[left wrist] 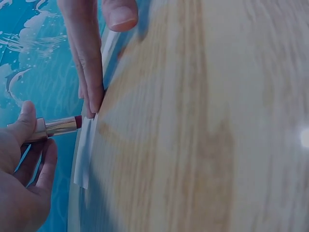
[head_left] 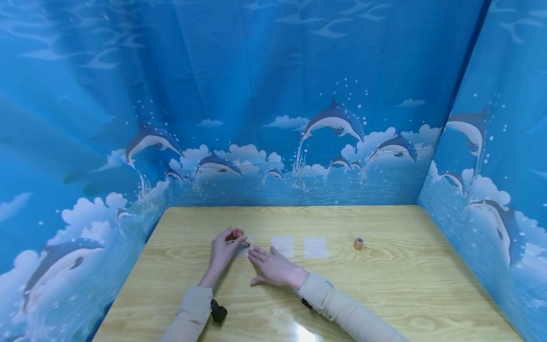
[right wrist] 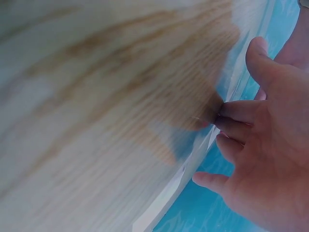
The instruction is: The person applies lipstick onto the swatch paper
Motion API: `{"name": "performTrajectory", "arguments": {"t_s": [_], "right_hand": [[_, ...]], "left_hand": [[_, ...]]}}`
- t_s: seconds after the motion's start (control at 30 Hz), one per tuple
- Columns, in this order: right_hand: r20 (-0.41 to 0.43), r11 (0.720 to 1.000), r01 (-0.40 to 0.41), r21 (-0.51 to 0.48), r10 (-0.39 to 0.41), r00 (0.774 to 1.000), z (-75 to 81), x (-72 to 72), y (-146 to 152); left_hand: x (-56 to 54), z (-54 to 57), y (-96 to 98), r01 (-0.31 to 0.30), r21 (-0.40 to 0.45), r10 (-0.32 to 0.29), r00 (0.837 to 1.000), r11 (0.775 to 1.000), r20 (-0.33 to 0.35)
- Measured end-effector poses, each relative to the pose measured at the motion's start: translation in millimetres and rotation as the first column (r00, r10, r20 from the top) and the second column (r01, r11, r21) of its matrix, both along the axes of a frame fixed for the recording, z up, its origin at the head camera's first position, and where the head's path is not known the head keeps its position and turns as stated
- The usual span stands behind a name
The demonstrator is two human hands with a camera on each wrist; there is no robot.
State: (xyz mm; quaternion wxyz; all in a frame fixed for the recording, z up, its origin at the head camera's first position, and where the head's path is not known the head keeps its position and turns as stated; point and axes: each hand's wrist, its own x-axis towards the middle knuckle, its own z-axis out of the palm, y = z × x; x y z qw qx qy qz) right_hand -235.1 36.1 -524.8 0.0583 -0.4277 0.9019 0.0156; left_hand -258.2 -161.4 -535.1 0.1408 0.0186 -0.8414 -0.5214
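My left hand (head_left: 221,252) pinches a lipstick (left wrist: 60,126) between thumb and fingers. The gold tube shows in the left wrist view, with its dark red tip right at a thin white paper square (left wrist: 84,164) on the table. My right hand (head_left: 273,268) lies palm down with straight fingers, its fingertips at the right edge of that square. In the right wrist view the right hand (right wrist: 270,140) reaches across to the tabletop, and it hides the lipstick there.
Two more white squares, a middle one (head_left: 283,246) and a right one (head_left: 315,247), lie in a row on the wood-grain table (head_left: 384,285). Farther right stands a small copper-coloured cap (head_left: 359,243). A blue dolphin-print curtain (head_left: 256,95) encloses the back and sides.
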Motion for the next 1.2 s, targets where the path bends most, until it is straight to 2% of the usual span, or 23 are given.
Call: {"name": "performTrajectory", "arguments": {"t_s": [0.23, 0.83, 1.2], "right_hand": [[-0.007, 1.0, -0.001, 0.009, 0.001, 1.0, 0.7, 1.1, -0.5], [0.006, 1.0, 0.016, 0.009, -0.016, 1.0, 1.7, 1.2, -2.0], [0.009, 1.0, 0.008, 0.007, -0.008, 1.0, 1.6, 0.0, -1.8]], "left_hand": [[-0.2, -4.5, 0.5, 0.016, -0.056, -0.017, 0.999, 0.998, -0.03], [1.0, -2.8, 1.8, 0.063, -0.073, -0.067, 0.996, 0.995, -0.052], [-0.5, -3.2, -2.3, 0.071, -0.071, -0.073, 0.997, 0.995, -0.038]]}}
